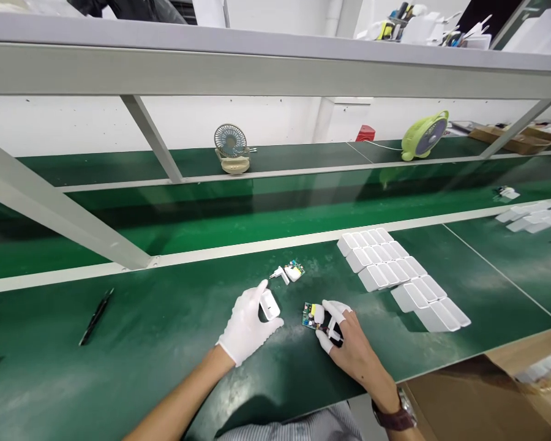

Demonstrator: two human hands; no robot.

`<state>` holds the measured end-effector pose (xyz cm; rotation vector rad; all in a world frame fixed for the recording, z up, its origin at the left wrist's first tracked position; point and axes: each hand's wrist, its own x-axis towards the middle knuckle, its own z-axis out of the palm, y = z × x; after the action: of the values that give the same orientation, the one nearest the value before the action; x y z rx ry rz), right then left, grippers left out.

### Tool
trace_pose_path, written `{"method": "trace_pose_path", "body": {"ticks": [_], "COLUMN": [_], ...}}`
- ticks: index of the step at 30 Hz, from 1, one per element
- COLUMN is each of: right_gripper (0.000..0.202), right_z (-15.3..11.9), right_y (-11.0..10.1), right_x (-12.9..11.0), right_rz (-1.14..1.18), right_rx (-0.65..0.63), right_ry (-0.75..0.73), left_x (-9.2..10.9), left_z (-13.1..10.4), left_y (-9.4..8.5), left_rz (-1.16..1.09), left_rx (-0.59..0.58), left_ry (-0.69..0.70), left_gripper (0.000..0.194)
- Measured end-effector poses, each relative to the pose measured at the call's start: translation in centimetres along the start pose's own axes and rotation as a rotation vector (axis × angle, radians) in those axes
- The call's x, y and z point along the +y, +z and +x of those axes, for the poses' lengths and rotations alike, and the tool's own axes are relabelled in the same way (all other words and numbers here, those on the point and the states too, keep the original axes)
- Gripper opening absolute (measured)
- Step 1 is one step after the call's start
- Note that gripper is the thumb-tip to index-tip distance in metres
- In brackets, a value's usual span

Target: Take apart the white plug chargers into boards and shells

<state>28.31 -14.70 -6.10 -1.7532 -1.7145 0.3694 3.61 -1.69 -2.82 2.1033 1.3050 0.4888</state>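
Note:
My left hand [247, 323], in a white glove, is closed around a small white plastic case [269, 305], its open side facing up. To its right, my right hand [344, 334] wears white finger cots and grips a small circuit board [310, 315] by its near end. Yellow and white components stand on this board, and a white plug piece [334, 331] sits beneath my fingers, partly hidden. Just beyond both hands, a second circuit board [294, 271] lies on the green bench, with a white plug piece [280, 274] beside it.
Rows of white plastic cases [386, 260] stand at the right, with more cases [532, 215] farther off. A black pen [96, 316] lies at the left. Behind the bench are a beige fan [231, 147] and a green fan [423, 136]. A cardboard box [482, 398] is below right.

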Motion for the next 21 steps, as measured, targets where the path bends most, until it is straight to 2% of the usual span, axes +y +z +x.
{"method": "trace_pose_path", "body": {"ticks": [2, 3, 6, 9, 12, 14, 17, 21], "right_gripper": [0.054, 0.053, 0.050, 0.050, 0.054, 0.056, 0.057, 0.059], "right_z": [-0.1, -0.1, 0.0, 0.3, 0.5, 0.6, 0.5, 0.4], "right_y": [0.0, -0.1, -0.8, -1.8, -2.5, -2.6, -2.3, -1.7], "right_x": [-0.5, -0.8, -1.9, -3.2, -4.2, -4.6, -4.8, -4.8], "right_rz": [0.106, 0.162, 0.254, 0.259, 0.274, 0.275, 0.248, 0.223], "right_rx": [-0.006, -0.010, 0.032, 0.092, 0.100, 0.104, 0.098, 0.060], "right_ry": [0.026, 0.033, -0.015, -0.084, -0.098, -0.102, -0.103, -0.130], "left_x": [0.9, 1.1, 1.5, 1.7, 1.8, 2.0, 2.4, 3.2], "left_z": [-0.1, -0.1, 0.1, 0.6, 1.0, 1.1, 1.1, 1.2], "left_y": [0.7, 0.8, 1.0, 1.5, 2.3, 2.7, 2.8, 2.2], "left_rz": [0.000, -0.007, -0.017, 0.004, 0.042, 0.052, 0.052, 0.039], "left_rx": [-0.014, -0.031, -0.082, -0.108, -0.119, -0.138, -0.144, -0.152], "left_ry": [0.027, 0.061, 0.195, 0.312, 0.394, 0.403, 0.346, 0.345], "left_gripper": [0.078, 0.078, 0.081, 0.083, 0.083, 0.079, 0.075, 0.038]}}
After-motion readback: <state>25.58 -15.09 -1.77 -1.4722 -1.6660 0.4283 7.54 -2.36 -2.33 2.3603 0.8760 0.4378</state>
